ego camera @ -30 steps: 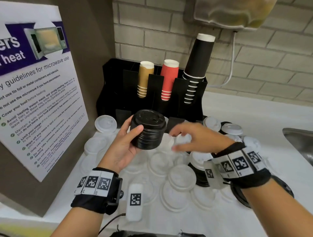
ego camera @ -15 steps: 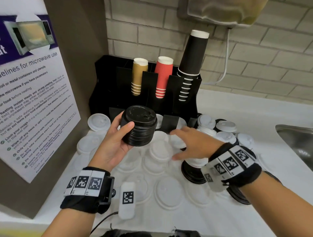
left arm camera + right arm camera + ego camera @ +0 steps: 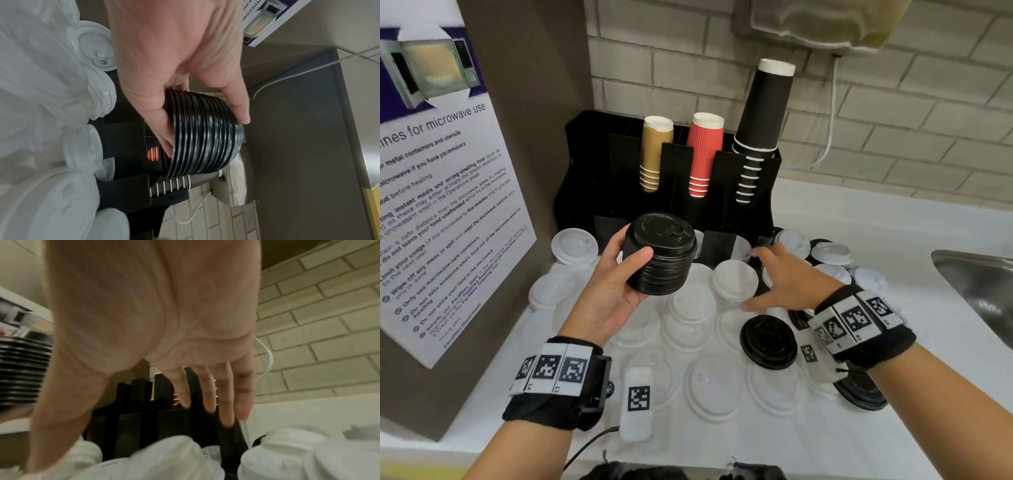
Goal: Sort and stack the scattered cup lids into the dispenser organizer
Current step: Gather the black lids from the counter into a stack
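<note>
Head view: hands (image 3: 616,291) hold black lid stack (image 3: 660,255) before organizer (image 3: 585,164).

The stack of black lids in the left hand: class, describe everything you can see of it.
The stack of black lids is a dozen or so glossy plastic lids nested rim on rim, the top one showing a moulded sip opening. The left hand grips it by the sides, thumb in front, tilted slightly, above the white lids and before the black organizer.

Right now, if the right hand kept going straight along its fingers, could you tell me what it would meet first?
Probably the black plastic cup-and-lid organizer: the open right hand points at its low front dividers, fingertips close, though depth is unclear.
</note>
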Tool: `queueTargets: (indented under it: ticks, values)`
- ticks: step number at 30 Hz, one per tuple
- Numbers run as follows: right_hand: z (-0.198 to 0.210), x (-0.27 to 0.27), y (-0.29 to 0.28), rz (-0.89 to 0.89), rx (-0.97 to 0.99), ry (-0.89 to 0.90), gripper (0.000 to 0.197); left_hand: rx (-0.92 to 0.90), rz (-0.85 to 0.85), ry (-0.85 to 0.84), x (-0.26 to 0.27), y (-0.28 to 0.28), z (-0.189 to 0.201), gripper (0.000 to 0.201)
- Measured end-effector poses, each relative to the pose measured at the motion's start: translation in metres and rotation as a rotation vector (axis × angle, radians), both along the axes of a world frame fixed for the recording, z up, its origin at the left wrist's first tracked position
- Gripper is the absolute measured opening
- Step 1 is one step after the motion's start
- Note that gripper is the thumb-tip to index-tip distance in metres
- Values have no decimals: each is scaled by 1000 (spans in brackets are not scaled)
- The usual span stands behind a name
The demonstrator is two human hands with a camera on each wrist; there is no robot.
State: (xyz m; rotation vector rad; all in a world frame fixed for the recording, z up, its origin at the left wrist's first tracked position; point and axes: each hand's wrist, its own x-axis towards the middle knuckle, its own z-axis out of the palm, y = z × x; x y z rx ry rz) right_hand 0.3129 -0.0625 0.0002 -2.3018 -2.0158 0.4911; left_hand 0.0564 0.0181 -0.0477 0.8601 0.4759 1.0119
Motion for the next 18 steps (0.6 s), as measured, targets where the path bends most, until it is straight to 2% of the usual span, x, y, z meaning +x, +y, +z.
queueTargets:
  ticks: [3, 5, 7, 11, 14, 18]
  values:
    - [-11, -4, -11, 15, -210, -81, 88, -6, -3, 3, 2, -2, -1, 66]
    - [-23, -7, -20, 45, -355, -107, 99, -10, -6, 4, 2, -2, -2, 62]
    - [-31, -9, -25, 84, -379, -121, 103, -14, -15, 6, 3, -3, -2, 63]
    - [-27, -7, -26, 97, -360, -84, 98, -22, -31, 2, 7, -6, -2, 67]
    - [-6, 0, -23, 87, -203, 103, 83, -22, -60, -14, 10, -8, -2, 67]
    - [21, -10, -17, 95, 263, 595, 65, -10, -103, -14, 14, -12, -2, 75]
